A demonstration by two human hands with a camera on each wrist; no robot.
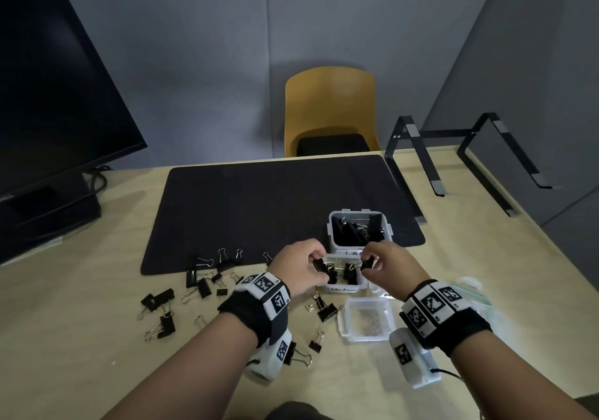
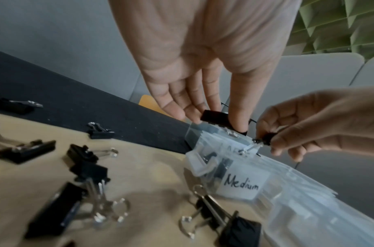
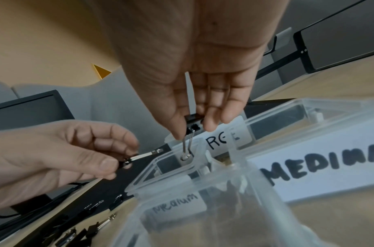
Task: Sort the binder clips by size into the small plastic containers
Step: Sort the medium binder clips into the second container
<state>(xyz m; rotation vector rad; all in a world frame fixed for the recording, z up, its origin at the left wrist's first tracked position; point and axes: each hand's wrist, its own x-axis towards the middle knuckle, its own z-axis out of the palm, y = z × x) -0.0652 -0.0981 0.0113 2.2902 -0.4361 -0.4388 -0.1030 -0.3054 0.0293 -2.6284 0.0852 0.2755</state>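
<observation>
Both hands hover over the clear Medium container [image 1: 344,286], which holds several black clips. My left hand [image 1: 319,270] pinches a black binder clip [image 1: 318,264] over the container's left rim. In the left wrist view, thumb and fingers of the left hand [image 2: 216,124] grip that clip [image 2: 214,117]. My right hand [image 1: 369,262] pinches a smaller black clip [image 1: 367,263]. In the right wrist view, that clip [image 3: 192,119] hangs from the right hand [image 3: 193,131], wire handles down. The Large container [image 1: 359,225] stands just behind, with big clips inside.
Several loose black clips [image 1: 168,299] lie on the wooden table [image 1: 81,338] and along the near edge of the black mat [image 1: 259,199]. A shallow clear plastic tub or lid [image 1: 366,319] sits below the right hand. Monitor [image 1: 48,95] at left, laptop stand [image 1: 453,160] at right.
</observation>
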